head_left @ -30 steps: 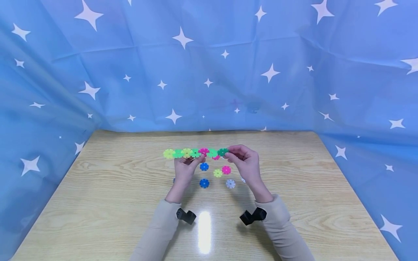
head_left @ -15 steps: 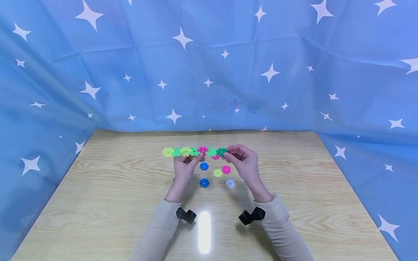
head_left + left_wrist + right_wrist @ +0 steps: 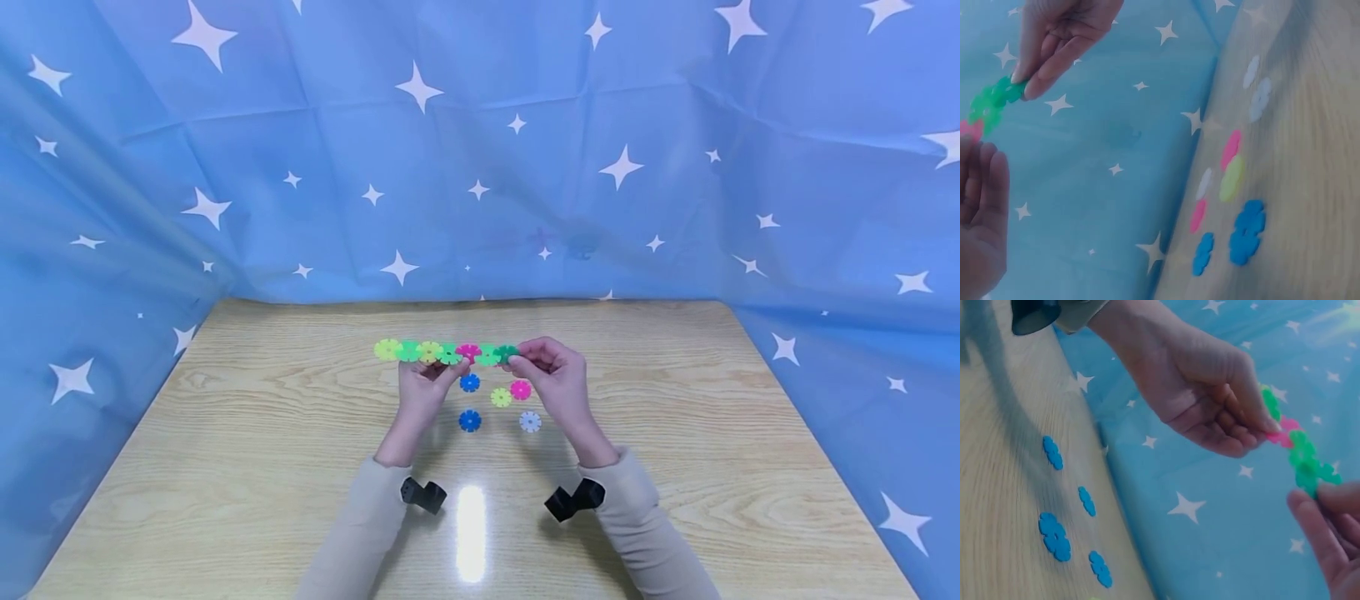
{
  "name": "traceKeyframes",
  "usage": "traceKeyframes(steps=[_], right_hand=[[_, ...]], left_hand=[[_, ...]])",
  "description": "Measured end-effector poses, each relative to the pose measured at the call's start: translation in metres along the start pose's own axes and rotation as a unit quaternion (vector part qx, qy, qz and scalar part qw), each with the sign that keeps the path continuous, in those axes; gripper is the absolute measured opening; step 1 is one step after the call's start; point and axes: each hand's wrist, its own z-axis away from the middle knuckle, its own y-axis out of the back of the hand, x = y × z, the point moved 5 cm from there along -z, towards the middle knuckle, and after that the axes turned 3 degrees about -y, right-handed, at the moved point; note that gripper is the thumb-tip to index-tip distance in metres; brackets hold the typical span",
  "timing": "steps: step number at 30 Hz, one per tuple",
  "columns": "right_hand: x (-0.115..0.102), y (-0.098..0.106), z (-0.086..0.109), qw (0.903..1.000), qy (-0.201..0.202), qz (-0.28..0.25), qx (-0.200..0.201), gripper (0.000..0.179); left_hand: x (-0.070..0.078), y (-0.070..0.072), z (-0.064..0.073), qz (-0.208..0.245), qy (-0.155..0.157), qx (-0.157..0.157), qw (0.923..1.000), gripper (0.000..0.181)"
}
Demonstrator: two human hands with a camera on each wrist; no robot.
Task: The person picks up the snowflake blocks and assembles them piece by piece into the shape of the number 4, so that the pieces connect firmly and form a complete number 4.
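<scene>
A row of interlocking notched plastic discs [image 3: 408, 351], yellow, green and pink, is held up above the table. My left hand [image 3: 422, 392] pinches it by the pink disc [image 3: 468, 350], with thumb in front. At the row's right end, my right hand [image 3: 557, 377] pinches a dark green disc [image 3: 506, 354] between thumb and fingertips. That disc overlaps the edge of the light green disc [image 3: 487, 355] beside it. In the right wrist view the two green discs [image 3: 1303, 453] meet at an angle, edge to edge.
Loose discs lie on the wooden table [image 3: 262, 467] below: blue [image 3: 470, 421], yellow [image 3: 501, 397], pink [image 3: 521, 390] and pale [image 3: 530, 422]. More blue discs [image 3: 1054, 536] show in the right wrist view. A blue star-printed cloth [image 3: 480, 150] hangs behind the table.
My right hand has moved slightly left, bringing the dark green disc further over the light green one. The left hand and its row stay nearly in place.
</scene>
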Motion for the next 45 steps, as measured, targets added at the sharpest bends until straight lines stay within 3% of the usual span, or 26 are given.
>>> traceKeyframes(steps=[5, 9, 12, 16, 21, 25, 32, 35, 38, 41, 45], right_hand=[[0.016, 0.004, -0.001, 0.9990, -0.029, 0.021, -0.026, 0.012], [0.023, 0.000, 0.002, 0.9958, -0.045, 0.060, -0.052, 0.012], [0.027, -0.006, 0.003, 0.9952, -0.060, 0.029, -0.071, 0.014], [0.034, -0.015, 0.004, 0.9922, -0.082, -0.062, -0.071, 0.016], [0.038, -0.025, 0.005, 0.9850, -0.075, -0.145, -0.056, 0.002], [0.033, -0.032, 0.005, 0.9807, -0.071, -0.178, -0.040, 0.013], [0.025, -0.040, 0.005, 0.9644, -0.102, -0.243, -0.024, 0.028], [0.024, -0.043, 0.005, 0.9570, -0.111, -0.267, -0.018, 0.031], [0.025, -0.046, 0.005, 0.9522, -0.116, -0.282, -0.015, 0.032], [0.025, -0.048, 0.005, 0.9510, -0.120, -0.285, -0.012, 0.032], [0.029, -0.048, 0.006, 0.9593, -0.126, -0.252, -0.021, 0.024]], left_hand=[[0.007, 0.002, -0.008, -0.010, 0.036, -0.047, 0.9982, 0.010], [0.011, 0.006, -0.016, -0.053, 0.064, -0.094, 0.9921, 0.010], [0.016, 0.007, -0.021, -0.082, 0.061, -0.116, 0.9880, 0.010], [0.025, 0.004, -0.026, -0.090, 0.034, -0.118, 0.9884, 0.009], [0.037, 0.000, -0.029, -0.064, -0.005, -0.114, 0.9914, 0.008], [0.041, -0.002, -0.028, -0.063, -0.013, -0.119, 0.9908, 0.009], [0.067, -0.011, -0.019, -0.115, -0.061, -0.154, 0.9794, 0.009], [0.073, -0.014, -0.018, -0.139, -0.072, -0.154, 0.9756, 0.007], [0.073, -0.014, -0.017, -0.146, -0.078, -0.149, 0.9749, 0.005], [0.061, -0.012, -0.018, -0.142, -0.081, -0.140, 0.9766, 0.003], [0.048, -0.007, -0.019, -0.142, -0.083, -0.125, 0.9785, 0.002]])
